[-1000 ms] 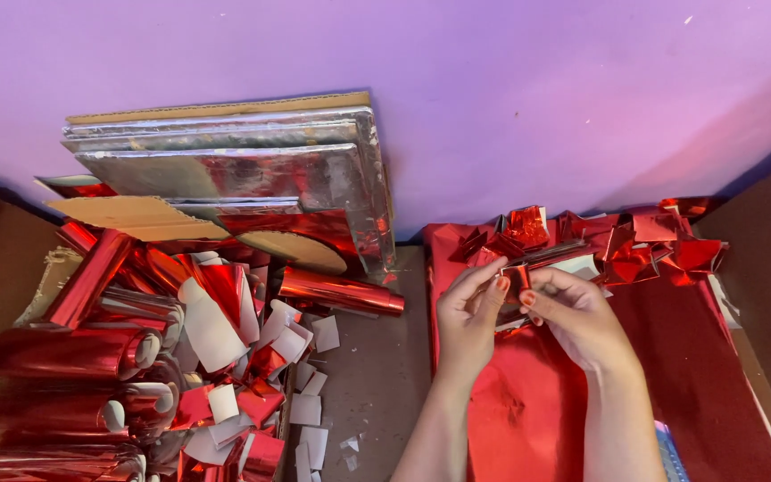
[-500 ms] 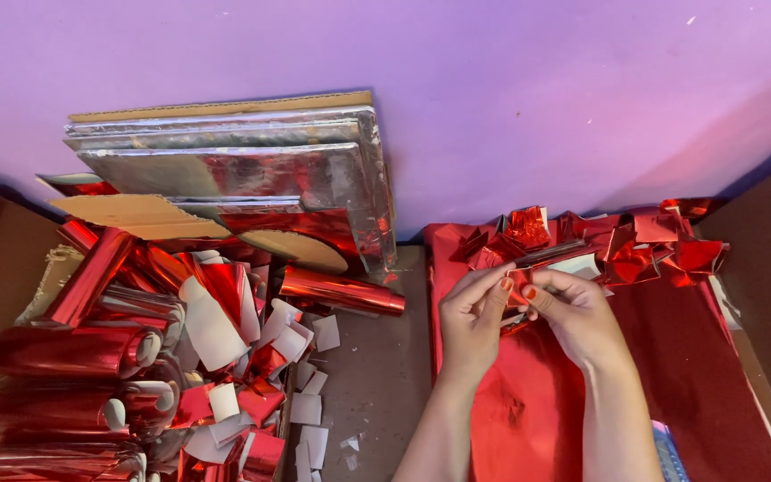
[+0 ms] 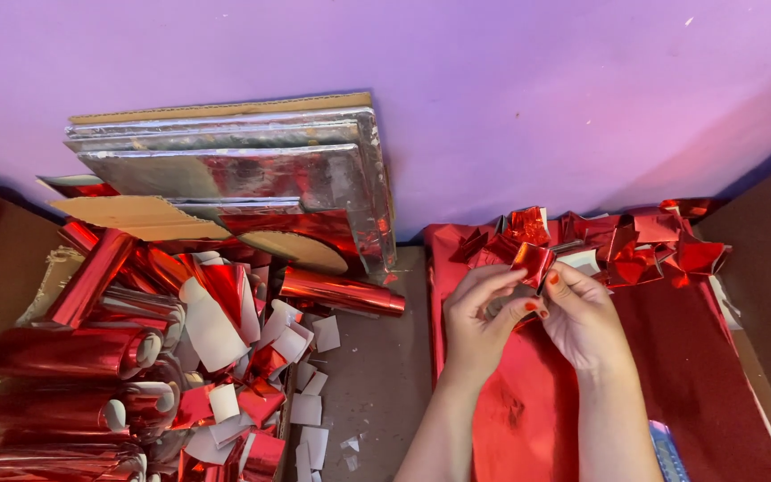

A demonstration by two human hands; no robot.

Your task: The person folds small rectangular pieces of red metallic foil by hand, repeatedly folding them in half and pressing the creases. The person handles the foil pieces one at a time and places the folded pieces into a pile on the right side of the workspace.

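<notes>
Both hands, left hand [image 3: 479,312] and right hand [image 3: 582,317], have their fingers [image 3: 528,306] pinching a small folded red foil piece [image 3: 533,261], shiny and creased. Just beyond the fingertips lies a heap of similar folded foil pieces [image 3: 635,241]; far left of them, silver-faced boards [image 3: 243,170] lean above red foil rolls [image 3: 64,348].

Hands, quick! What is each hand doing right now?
Left hand: fingers pinched shut on the small red foil piece.
Right hand: also pinching the same red foil piece, from its other side.
</notes>
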